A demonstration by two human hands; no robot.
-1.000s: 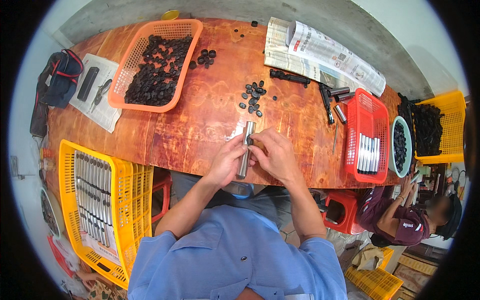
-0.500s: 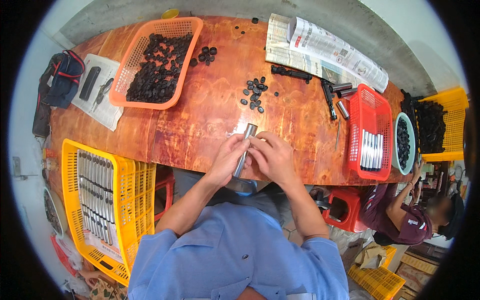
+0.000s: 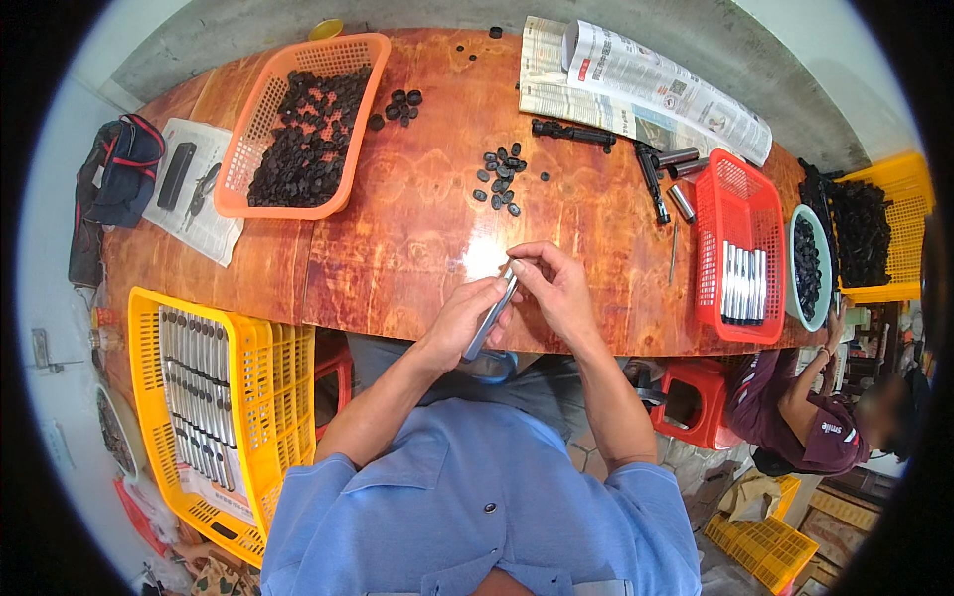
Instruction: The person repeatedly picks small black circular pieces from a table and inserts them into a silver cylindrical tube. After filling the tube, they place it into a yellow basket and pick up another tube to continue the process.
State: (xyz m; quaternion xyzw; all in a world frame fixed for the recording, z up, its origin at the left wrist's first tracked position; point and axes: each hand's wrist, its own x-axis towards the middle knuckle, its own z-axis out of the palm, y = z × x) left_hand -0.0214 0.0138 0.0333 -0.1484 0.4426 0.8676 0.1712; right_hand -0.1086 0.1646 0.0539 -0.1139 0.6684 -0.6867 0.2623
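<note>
My left hand [image 3: 459,316] is closed around a shiny metal tube [image 3: 484,334], which slants over the table's near edge. At the tube's far end, my right hand [image 3: 561,298] is closed, its thumb and fingertips pressed on that end. Whether a small part sits under those fingertips is hidden. Beyond my hands lies a loose group of small black oval caps [image 3: 504,181] on the wooden table [image 3: 397,258].
At the far left stands an orange basket [image 3: 225,189] of black caps. A yellow crate [image 3: 253,397] of metal tubes is left of me. To the right are a red basket [image 3: 708,238] with tubes, a pale green bowl [image 3: 795,288], newspapers [image 3: 646,79] and a co-worker [image 3: 795,407].
The tube has turned in my hands, its near end now lower and further left. My right hand has shifted from the tube's side to its far end.
</note>
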